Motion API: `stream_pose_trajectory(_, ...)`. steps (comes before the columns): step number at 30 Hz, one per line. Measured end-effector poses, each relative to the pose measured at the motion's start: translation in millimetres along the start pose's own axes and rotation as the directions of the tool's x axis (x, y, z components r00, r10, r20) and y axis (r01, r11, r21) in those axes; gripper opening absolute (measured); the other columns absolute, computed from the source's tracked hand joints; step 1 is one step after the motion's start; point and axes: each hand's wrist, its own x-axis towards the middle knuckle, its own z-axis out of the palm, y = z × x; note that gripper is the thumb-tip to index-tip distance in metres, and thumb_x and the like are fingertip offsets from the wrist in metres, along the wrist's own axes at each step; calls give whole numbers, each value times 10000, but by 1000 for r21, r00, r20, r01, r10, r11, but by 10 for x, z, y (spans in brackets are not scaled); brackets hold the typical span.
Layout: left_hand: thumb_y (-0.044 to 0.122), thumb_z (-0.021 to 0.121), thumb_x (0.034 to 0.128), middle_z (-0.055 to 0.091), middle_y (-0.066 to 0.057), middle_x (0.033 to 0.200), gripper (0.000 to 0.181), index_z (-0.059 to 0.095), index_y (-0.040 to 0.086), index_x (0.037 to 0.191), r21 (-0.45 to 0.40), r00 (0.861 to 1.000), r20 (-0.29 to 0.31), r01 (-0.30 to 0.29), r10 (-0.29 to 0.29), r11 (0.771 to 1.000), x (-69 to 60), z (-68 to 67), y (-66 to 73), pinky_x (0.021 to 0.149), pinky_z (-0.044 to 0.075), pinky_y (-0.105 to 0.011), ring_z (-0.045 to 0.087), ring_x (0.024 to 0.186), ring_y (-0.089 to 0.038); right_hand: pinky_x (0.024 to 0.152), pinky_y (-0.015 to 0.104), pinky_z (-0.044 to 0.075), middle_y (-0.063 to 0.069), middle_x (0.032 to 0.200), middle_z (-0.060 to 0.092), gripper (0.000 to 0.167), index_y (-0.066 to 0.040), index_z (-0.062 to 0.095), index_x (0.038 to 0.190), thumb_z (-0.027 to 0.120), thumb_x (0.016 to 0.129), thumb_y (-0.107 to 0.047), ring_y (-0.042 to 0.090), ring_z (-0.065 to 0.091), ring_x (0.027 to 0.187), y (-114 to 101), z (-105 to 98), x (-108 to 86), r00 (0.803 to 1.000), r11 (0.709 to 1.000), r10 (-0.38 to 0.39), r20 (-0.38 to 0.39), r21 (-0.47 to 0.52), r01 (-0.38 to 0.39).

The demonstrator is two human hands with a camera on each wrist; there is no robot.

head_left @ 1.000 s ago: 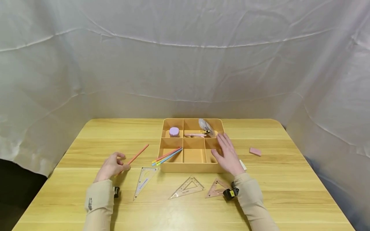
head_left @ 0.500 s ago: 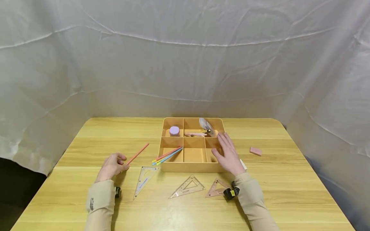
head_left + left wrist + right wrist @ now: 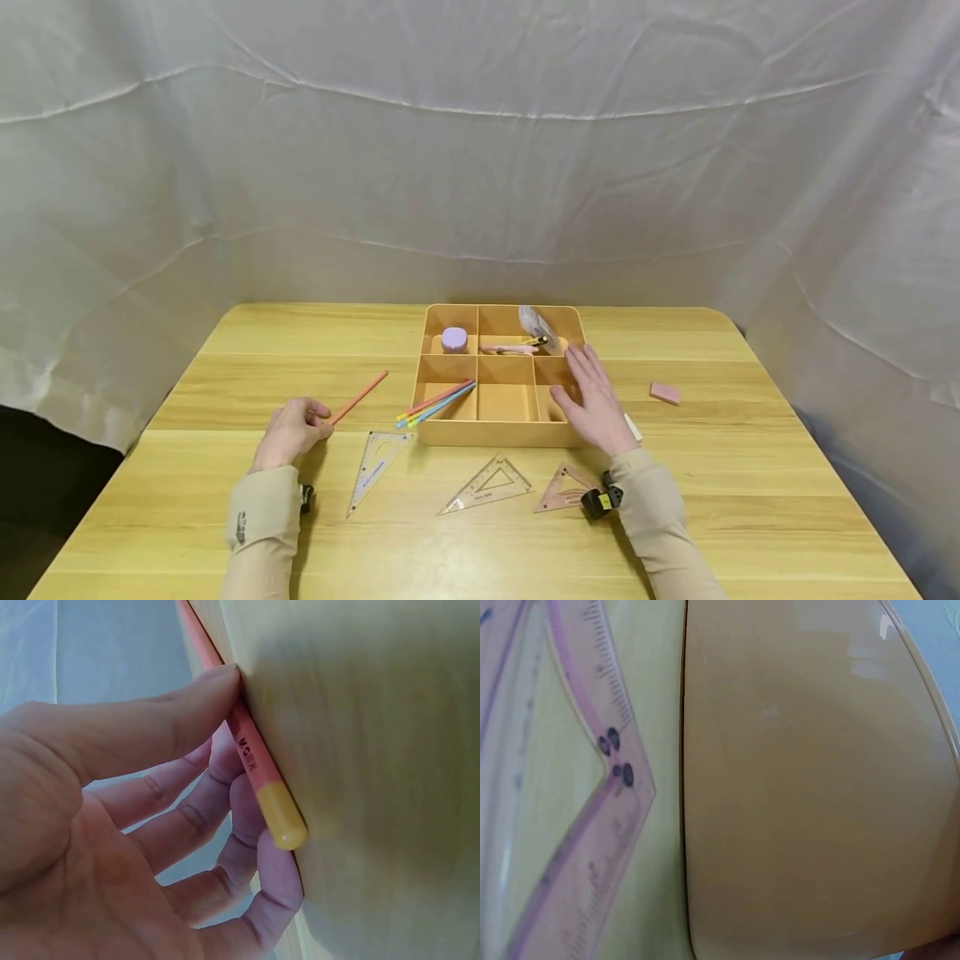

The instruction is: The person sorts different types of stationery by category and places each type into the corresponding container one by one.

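Note:
In the head view my left hand [image 3: 291,433] holds a coral pencil [image 3: 360,397] low over the table's left side. The left wrist view shows the thumb and curled fingers pinching that pencil [image 3: 251,746] near its yellow rounded end, against the wood. My right hand [image 3: 596,408] rests with straight fingers on the right side of an orange divided organizer box [image 3: 480,434]. Several colored pencils [image 3: 437,404] lean over its front left wall. The right wrist view shows the box's wall [image 3: 817,780] close up, beside a pink set square [image 3: 626,802]; only a bit of finger shows there.
A clear set square [image 3: 375,471], another [image 3: 487,487] and the pink one lie before the box. A pink eraser [image 3: 665,393] is at right, a white piece [image 3: 633,427] beside the right hand. The box holds a purple round item [image 3: 453,339] and a plastic-wrapped item [image 3: 538,325].
The left hand has shifted very slightly to the right with the pencil in its grip. The right hand stays on the box; the head view has tilted a little.

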Motion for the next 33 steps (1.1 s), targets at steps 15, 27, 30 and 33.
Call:
stream_pose_trajectory(15, 23, 584, 961, 676, -192, 940, 186, 666, -92, 1082, 61, 999, -4, -43, 43, 997, 16, 16, -13, 641, 423, -264, 560, 782, -225, 1260, 592, 148, 216, 1648, 263, 693, 65, 307, 1540, 567, 987, -261, 398, 112, 1564, 7, -5, 7, 1000, 1000, 15, 22, 1, -15)
stream_pose_trajectory(27, 43, 460, 1032, 639, -229, 980, 300, 587, -120, 1249, -13, 997, -62, -39, 38, 999, 25, 10, -12, 597, 418, -270, 523, 762, -223, 1257, 600, 153, 212, 1648, 267, 690, 62, 318, 1537, 567, 989, -274, 389, 108, 1568, -8, -12, 3, 999, 1000, 24, 24, -1, -24)
stream_pose_trajectory(30, 58, 410, 1058, 633, -234, 979, 315, 506, -101, 1312, -48, 992, -111, -58, 53, 997, 12, 7, -2, 562, 431, -252, 540, 735, -200, 1253, 609, 153, 221, 1644, 270, 688, 67, 317, 1536, 566, 989, -269, 396, 111, 1565, -15, -14, -3, 1000, 1000, 19, 21, -4, -19)
stream_pose_trajectory(33, 89, 382, 1081, 647, -227, 933, 314, 468, -71, 1337, -37, 977, -187, -116, 107, 993, -4, -3, 20, 522, 425, -246, 547, 674, -179, 1251, 612, 154, 218, 1647, 266, 689, 65, 314, 1538, 566, 991, -271, 395, 106, 1566, -18, -16, -4, 1000, 1000, 21, 23, -2, -21)
